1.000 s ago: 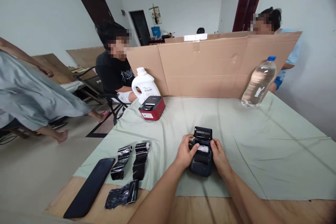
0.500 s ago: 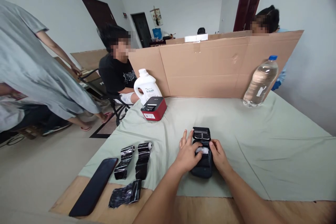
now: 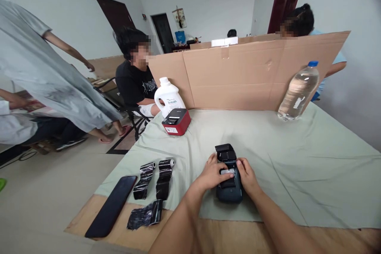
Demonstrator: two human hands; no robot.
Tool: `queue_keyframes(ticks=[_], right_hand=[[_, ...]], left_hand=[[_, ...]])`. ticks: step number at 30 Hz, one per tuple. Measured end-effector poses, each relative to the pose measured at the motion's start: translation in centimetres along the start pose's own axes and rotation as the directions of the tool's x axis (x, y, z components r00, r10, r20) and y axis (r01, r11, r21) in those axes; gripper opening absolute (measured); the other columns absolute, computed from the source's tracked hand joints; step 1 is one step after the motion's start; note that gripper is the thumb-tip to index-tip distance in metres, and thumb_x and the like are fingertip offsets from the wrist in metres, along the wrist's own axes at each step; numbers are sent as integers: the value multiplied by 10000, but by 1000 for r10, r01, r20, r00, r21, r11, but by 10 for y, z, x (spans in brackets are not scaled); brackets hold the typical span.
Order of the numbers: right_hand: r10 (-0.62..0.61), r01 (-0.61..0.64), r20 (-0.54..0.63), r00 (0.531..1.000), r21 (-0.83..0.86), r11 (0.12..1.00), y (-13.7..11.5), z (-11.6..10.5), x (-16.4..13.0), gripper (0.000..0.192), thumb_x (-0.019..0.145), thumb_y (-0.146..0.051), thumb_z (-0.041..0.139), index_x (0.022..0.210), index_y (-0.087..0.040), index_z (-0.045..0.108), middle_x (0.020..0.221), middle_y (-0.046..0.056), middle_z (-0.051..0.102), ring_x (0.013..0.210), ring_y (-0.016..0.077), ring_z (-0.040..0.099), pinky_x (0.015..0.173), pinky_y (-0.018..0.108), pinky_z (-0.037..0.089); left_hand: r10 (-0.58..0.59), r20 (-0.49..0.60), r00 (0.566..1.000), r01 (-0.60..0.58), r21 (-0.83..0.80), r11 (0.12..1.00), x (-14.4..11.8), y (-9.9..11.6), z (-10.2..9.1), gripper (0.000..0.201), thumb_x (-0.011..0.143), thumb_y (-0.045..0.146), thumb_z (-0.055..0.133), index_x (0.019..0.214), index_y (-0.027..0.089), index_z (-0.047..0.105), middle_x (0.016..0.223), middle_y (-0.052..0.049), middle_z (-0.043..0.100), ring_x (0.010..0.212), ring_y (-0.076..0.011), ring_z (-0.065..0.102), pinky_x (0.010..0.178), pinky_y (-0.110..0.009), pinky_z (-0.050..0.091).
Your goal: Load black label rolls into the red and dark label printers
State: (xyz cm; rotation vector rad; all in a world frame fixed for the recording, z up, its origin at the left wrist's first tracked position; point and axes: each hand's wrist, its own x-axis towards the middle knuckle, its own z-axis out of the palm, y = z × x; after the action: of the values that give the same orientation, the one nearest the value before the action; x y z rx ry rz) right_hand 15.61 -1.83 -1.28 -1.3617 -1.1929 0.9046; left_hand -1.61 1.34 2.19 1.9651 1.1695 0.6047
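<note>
One steady right hand [image 3: 249,177], its fingers gripping the printer [image 3: 229,196] on the surface [image 3: 232,233], should let me guide the white piece [image 3: 226,172] gently with my left hand [image 3: 210,174], whose closure I can't tell.

Device [image 3: 231,195] on cloth [image 3: 297,158], right of film rolls [image 3: 164,180]; cardboard [image 3: 232,81] behind.
</note>
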Motion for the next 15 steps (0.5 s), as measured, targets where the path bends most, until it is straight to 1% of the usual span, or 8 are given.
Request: queue_keyframes(ticks=[3, 8, 10, 12, 15], right_hand=[[-7, 7, 19, 1000, 3, 1000, -3, 0, -1, 447, 823, -649, 437, 884, -233, 589, 832, 29, 665, 814, 219, 588, 750, 321, 460], [-9, 5, 69, 998, 59, 998, -7, -1, -1, 469, 801, -647, 489, 921, -211, 613, 861, 42, 687, 819, 224, 613, 750, 326, 484], [-7, 0, 97, 995, 71, 997, -6, -2, -1, 470, 790, -634, 522, 942, -198, 612, 884, 54, 690, 819, 227, 622, 745, 330, 493], [-14, 8, 109, 994, 63, 998, -3, -2, -1, 459, 795, -614, 535, 959, -192, 609, 909, 66, 690, 832, 232, 625, 753, 339, 495], [-41, 37, 102, 994, 38, 999, 3, -2, -2, 440, 822, -582, 518, 1008, -192, 602, 965, 78, 690, 894, 246, 624, 814, 365, 490]], left_hand=[[-8, 19, 1000, 8, 10, 1000, 2, -3, 4, 329, 615, 510, 761, 755, 217, 710, 1162, -101, 546, 1309, -375, 257, 1081, -516, 206], [56, 8, 998, -56, -19, 998, 5, -2, 5, 295, 574, 444, 801, 662, 199, 663, 963, -75, 562, 1191, -336, 387, 1069, -480, 240], [59, 14, 998, -58, -14, 998, 5, 0, 4, 284, 576, 419, 807, 653, 192, 653, 918, -71, 550, 1152, -324, 418, 1048, -463, 275], [43, 11, 999, -43, -7, 999, 3, 2, 4, 288, 572, 405, 814, 659, 182, 653, 940, -79, 540, 1133, -319, 433, 1011, -435, 325], [27, -13, 1000, -26, 6, 1000, 1, 5, 6, 302, 579, 405, 811, 688, 167, 661, 1033, -100, 519, 1106, -306, 456, 937, -386, 392]])
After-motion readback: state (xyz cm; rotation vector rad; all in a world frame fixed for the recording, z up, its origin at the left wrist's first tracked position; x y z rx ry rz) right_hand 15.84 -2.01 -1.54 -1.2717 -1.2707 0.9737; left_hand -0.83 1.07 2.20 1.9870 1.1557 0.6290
